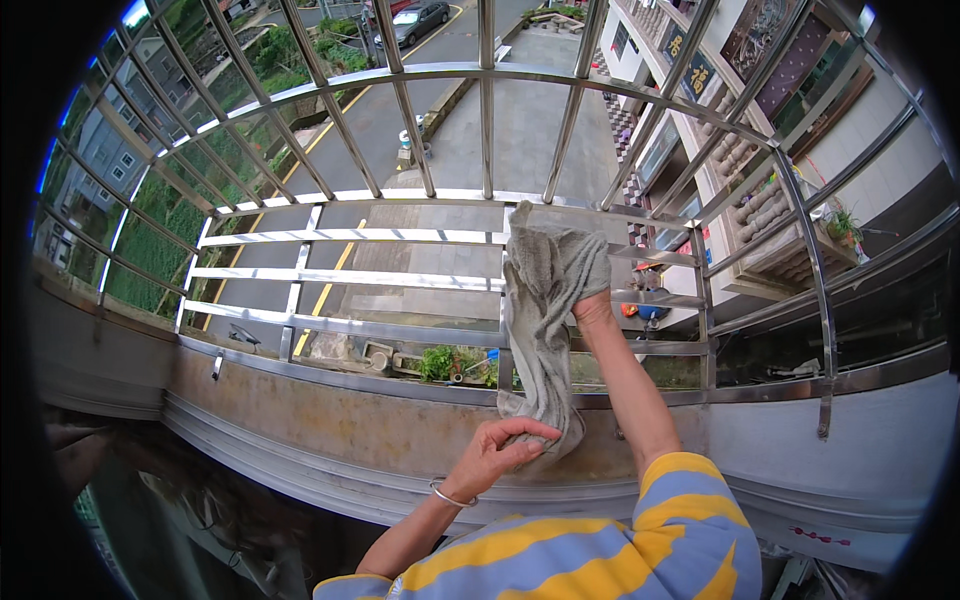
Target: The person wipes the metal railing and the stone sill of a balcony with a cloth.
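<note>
A long grey cloth (540,322) hangs over the flat bars of a stainless-steel window cage (420,281) and reaches down onto the stained sill (337,409). My left hand (506,450), with a bangle at the wrist, pinches the cloth's lower end above the sill between thumb and fingers. Farther out, my right hand (592,304) is at the cloth's upper part, near the outer rail of the cage floor; the cloth covers most of its fingers. The two hands are apart, joined by the twisted length of cloth.
Upright round bars (487,135) and a curved rail rise in front of me. The sliding-window track (300,457) runs along the near side of the sill. Far below, beyond the bars, are a road, a paved yard (517,135) and plants (442,364). A balcony (795,232) stands at the right.
</note>
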`<state>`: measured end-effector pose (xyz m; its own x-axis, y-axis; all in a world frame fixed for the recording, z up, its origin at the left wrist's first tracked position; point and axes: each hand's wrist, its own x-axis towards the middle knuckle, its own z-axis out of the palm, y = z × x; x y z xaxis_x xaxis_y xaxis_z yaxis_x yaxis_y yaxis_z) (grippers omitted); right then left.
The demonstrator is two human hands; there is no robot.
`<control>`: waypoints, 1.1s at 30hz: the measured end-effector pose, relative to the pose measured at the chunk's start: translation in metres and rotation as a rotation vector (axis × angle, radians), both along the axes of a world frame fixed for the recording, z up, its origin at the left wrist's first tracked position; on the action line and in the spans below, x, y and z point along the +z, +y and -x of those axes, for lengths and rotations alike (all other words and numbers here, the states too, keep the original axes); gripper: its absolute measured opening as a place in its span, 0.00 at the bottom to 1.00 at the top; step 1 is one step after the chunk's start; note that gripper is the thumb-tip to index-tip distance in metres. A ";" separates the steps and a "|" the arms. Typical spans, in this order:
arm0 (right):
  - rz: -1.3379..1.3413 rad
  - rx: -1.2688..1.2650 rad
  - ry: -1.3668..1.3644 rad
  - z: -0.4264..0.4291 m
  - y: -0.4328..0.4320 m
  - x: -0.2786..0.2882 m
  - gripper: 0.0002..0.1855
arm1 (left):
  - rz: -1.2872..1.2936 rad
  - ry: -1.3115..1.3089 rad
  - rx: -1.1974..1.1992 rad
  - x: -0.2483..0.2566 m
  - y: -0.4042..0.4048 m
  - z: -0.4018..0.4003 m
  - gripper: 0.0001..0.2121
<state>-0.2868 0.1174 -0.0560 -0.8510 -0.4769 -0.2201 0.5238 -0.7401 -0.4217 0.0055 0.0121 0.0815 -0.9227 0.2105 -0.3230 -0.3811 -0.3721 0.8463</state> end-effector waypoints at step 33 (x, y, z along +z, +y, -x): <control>-0.060 -0.810 -0.228 0.206 0.065 -0.090 0.25 | -0.340 -0.041 0.066 -0.044 0.030 0.133 0.15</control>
